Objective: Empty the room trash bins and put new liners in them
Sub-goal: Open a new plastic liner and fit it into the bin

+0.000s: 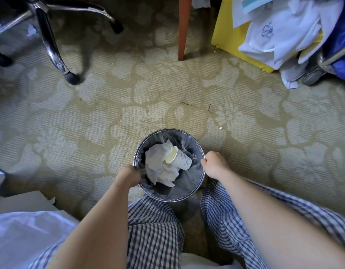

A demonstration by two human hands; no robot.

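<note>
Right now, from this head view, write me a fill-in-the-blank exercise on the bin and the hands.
Both the left hand and the right hand grip the bin at its ____.
The paper cup inside it bears a ____ face.
The crumpled paper next to the cup is ____ in colour.
Missing words: rim; smiley; white.

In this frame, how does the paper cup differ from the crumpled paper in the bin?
The paper cup keeps its shape and lies on its side; the crumpled paper is shapeless. The cup carries a printed smiley; the paper is plain. Both are whitish and sit inside the lined bin.
</note>
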